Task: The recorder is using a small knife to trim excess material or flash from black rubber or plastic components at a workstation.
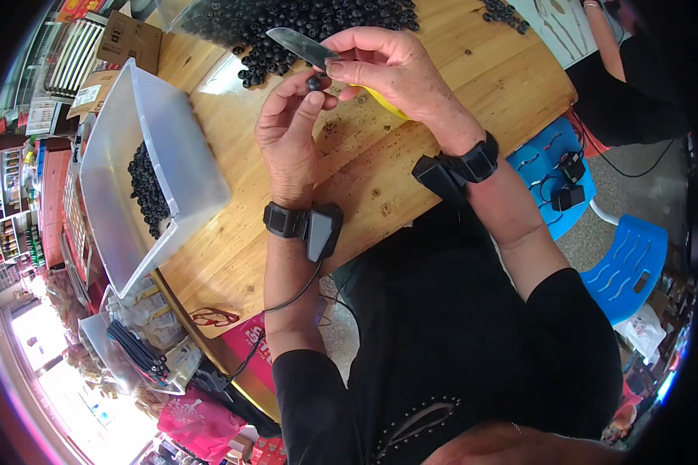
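Observation:
My left hand [288, 147] pinches a small round black bead-like piece [313, 83] between thumb and fingers, above the wooden table [357, 167]. In my right hand [399, 77] is a knife [298, 46] with a yellow handle. Its blade points up and left, just above the bead-like piece; whether the two touch I cannot tell. Beyond both hands lies a large heap of similar black pieces [302, 23]. Dark crumbs [330, 127] are scattered on the wood below my hands.
To the left stands a clear plastic bin [198, 163], tilted, with black pieces [147, 190] inside. Red-framed glasses [214, 316] lie at the near table edge. Blue plastic stools [628, 267] are on the right. Another person's arm [606, 43] shows at the upper right.

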